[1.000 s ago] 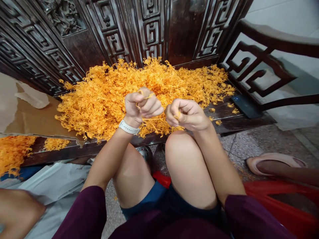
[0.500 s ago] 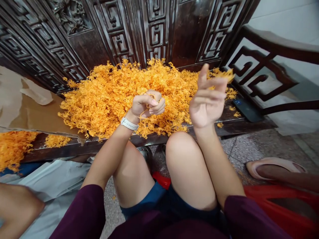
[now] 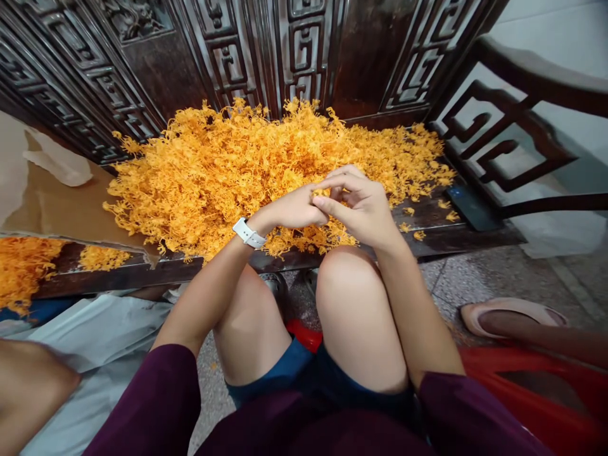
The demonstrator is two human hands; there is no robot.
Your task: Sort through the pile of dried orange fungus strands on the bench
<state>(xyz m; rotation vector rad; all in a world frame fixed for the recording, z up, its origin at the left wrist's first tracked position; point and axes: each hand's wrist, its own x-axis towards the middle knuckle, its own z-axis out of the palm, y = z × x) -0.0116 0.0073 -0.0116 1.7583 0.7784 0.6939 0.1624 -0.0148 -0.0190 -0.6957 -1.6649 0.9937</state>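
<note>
My left hand (image 3: 299,208), with a white watch strap (image 3: 249,233) on its wrist, is curled with its back up, and its fingers are partly hidden. My right hand (image 3: 363,206) meets it from the right, thumb and fingers bent in a pinch. A small orange stringy flower-like piece (image 3: 320,192) shows between the two hands at the fingertips. Both hands are above the front of a large heap of the same orange pieces (image 3: 223,171) on a dark wooden bench (image 3: 422,244). A lower spread of orange pieces (image 3: 403,155) lies to the right.
A carved backrest (image 3: 365,57) stands behind the heap, with an armrest (image 3: 522,126) at right. A phone (image 3: 475,206) lies by it. Torn cardboard (image 3: 90,212) divides off more orange pieces (image 3: 28,266) at left. Other people's legs are at both sides, near a red stool (image 3: 536,392).
My right hand was raised, fingers extended, at the right by the smaller spread; it has come left to meet my left hand and pinch. The left has turned back-up, its strand now hidden.
</note>
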